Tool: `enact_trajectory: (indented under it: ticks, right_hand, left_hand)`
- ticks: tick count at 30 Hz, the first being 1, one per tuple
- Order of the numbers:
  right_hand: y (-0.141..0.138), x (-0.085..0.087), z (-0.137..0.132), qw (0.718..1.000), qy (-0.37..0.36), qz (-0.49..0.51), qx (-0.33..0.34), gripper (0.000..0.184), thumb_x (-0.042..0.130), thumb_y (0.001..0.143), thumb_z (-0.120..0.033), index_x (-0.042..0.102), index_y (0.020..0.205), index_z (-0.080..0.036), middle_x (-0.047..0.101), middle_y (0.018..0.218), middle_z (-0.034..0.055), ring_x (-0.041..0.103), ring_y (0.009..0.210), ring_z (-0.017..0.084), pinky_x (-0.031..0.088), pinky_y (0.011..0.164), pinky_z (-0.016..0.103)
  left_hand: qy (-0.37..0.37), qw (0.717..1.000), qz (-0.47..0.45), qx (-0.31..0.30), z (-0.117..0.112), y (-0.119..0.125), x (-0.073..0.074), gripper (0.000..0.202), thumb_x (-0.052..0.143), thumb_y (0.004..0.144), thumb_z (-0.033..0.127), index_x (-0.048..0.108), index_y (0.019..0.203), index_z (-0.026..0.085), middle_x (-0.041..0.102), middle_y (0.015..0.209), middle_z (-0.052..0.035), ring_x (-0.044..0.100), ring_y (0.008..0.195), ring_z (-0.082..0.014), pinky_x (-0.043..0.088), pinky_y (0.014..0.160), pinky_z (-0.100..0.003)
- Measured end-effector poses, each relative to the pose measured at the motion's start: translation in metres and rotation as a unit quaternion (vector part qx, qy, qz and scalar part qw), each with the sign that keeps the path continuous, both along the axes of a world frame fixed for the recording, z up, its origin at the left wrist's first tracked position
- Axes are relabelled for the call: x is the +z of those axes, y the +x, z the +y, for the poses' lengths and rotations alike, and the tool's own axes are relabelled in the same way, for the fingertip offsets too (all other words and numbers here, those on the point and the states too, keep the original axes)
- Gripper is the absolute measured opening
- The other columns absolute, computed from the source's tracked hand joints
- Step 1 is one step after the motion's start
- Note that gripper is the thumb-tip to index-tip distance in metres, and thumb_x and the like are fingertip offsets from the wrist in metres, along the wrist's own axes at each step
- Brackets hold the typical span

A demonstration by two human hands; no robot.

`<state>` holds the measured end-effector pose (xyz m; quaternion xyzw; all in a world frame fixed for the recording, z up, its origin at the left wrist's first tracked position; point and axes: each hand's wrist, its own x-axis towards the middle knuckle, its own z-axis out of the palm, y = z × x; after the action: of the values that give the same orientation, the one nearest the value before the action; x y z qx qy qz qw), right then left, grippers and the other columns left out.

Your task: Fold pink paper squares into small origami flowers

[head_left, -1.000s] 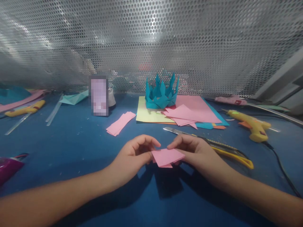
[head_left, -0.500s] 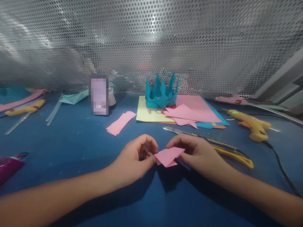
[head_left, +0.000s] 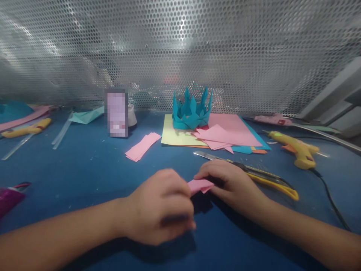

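Observation:
A small folded pink paper piece (head_left: pixel 199 185) sits between my two hands, just above the blue table (head_left: pixel 84 169). My right hand (head_left: pixel 228 184) pinches its right side with the fingers closed on it. My left hand (head_left: pixel 162 207) is curled over the left part of the paper, knuckles toward me, with its fingertips hidden underneath. A blue folded paper crown (head_left: pixel 191 111) stands behind on a stack of coloured sheets (head_left: pixel 237 130).
Pink paper strips (head_left: pixel 142 146) lie left of the sheets. A yellow utility knife (head_left: pixel 254 175) lies beside my right hand. A yellow glue gun (head_left: pixel 299 152) with a black cord is at right. Perforated metal mesh (head_left: pixel 180 49) walls the back. Glue sticks (head_left: pixel 60 133) lie at left.
My left hand has rolled over toward me and now covers the left part of the pink paper. The paper looks flatter and more folded; my right hand has barely moved.

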<state>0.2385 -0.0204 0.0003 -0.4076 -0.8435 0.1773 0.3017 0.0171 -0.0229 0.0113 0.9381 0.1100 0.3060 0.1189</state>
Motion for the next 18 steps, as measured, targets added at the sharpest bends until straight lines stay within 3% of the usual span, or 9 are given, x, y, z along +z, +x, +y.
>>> enact_trajectory:
  ticks: [2, 4, 8, 10, 15, 18]
  right_hand:
    - [0.0005, -0.0014, 0.0015, 1.000, 0.000, -0.002, 0.000, 0.017, 0.056, 0.078, -0.007, 0.067, 0.084, -0.020, 0.068, 0.084, 0.0013, 0.061, 0.082, 0.016, 0.045, 0.076, 0.029]
    - [0.0010, -0.0026, 0.0029, 1.000, 0.000, -0.005, -0.001, 0.019, 0.055, 0.079, -0.007, 0.068, 0.084, -0.021, 0.067, 0.085, 0.0017, 0.060, 0.083, 0.016, 0.045, 0.077, 0.029]
    - [0.0022, -0.0035, 0.0043, 1.000, -0.009, -0.012, -0.003, 0.019, 0.054, 0.081, -0.009, 0.069, 0.082, -0.021, 0.065, 0.084, 0.0019, 0.058, 0.082, 0.015, 0.045, 0.075, 0.029]
    - [0.0022, -0.0027, 0.0044, 1.000, -0.013, -0.017, -0.005, 0.019, 0.054, 0.080, -0.008, 0.068, 0.081, -0.020, 0.064, 0.083, 0.0020, 0.058, 0.082, 0.015, 0.045, 0.075, 0.029]
    - [0.0011, -0.0012, 0.0035, 0.999, -0.026, -0.029, -0.001, 0.020, 0.053, 0.082, -0.007, 0.067, 0.085, -0.020, 0.064, 0.085, 0.0031, 0.058, 0.084, 0.016, 0.046, 0.077, 0.031]
    - [0.0014, -0.0015, -0.0001, 0.999, -0.017, -0.002, -0.030, 0.025, 0.055, 0.081, -0.010, 0.061, 0.103, -0.021, 0.064, 0.090, 0.0036, 0.057, 0.081, 0.017, 0.047, 0.074, 0.031]
  left_hand:
    - [0.141, 0.980, 0.018, -0.136, -0.0017, -0.0021, -0.0006, 0.011, 0.060, 0.079, 0.023, 0.062, 0.072, 0.015, 0.061, 0.068, -0.0034, 0.050, 0.057, -0.0132, 0.042, 0.050, -0.028]
    - [0.203, 0.964, 0.036, -0.166, -0.0031, -0.0024, -0.0024, 0.017, 0.059, 0.081, 0.025, 0.063, 0.069, 0.014, 0.064, 0.067, -0.0055, 0.050, 0.052, -0.0130, 0.041, 0.044, -0.028]
    - [0.180, 0.980, 0.080, 0.013, -0.0039, -0.0018, -0.0060, 0.020, 0.049, 0.087, 0.025, 0.064, 0.086, 0.012, 0.069, 0.082, -0.0109, 0.057, 0.055, -0.0132, 0.047, 0.048, -0.025]
    - [0.168, 0.978, 0.107, 0.068, -0.0037, -0.0020, -0.0070, 0.021, 0.045, 0.088, 0.020, 0.063, 0.096, 0.011, 0.069, 0.087, -0.0117, 0.060, 0.056, -0.0129, 0.048, 0.048, -0.024]
    - [0.142, 0.974, 0.155, 0.087, -0.0043, -0.0011, -0.0061, 0.026, 0.040, 0.090, 0.018, 0.063, 0.100, 0.011, 0.069, 0.089, -0.0125, 0.064, 0.060, -0.0151, 0.051, 0.049, -0.025]
    - [0.129, 0.974, 0.163, 0.084, -0.0046, 0.0002, -0.0041, 0.027, 0.039, 0.090, 0.017, 0.063, 0.100, 0.010, 0.069, 0.089, -0.0127, 0.064, 0.061, -0.0155, 0.052, 0.050, -0.025]
